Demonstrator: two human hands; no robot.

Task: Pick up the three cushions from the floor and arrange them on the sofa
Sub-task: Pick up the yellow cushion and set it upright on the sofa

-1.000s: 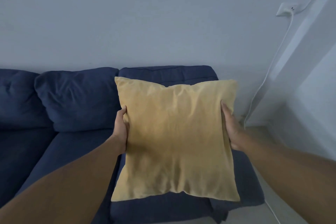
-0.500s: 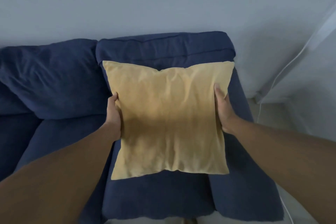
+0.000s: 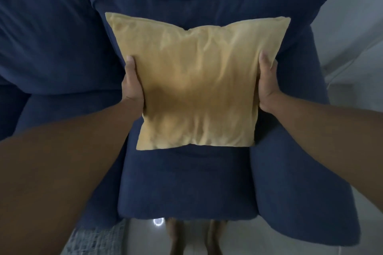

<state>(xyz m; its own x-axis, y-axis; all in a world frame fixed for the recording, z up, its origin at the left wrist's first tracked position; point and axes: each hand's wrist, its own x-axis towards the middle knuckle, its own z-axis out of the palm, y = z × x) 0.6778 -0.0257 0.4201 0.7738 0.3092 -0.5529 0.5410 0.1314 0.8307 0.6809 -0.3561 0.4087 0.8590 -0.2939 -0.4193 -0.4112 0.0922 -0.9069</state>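
Observation:
A square yellow cushion stands upright over the right-hand seat of the dark blue sofa, its top edge against the sofa's back cushion. My left hand grips its left edge and my right hand grips its right edge, thumbs on the front face. Whether the cushion's lower edge touches the seat I cannot tell. No other loose cushion shows in this view.
The sofa's right armrest runs down the right side. A second blue back cushion fills the upper left. Pale floor with my bare feet lies below the seat front, a woven rug corner at lower left.
The cushion has moved forward and down toward the sofa's back cushion, still held in both hands. My view has tilted down, so the wall has left the frame and the floor shows.

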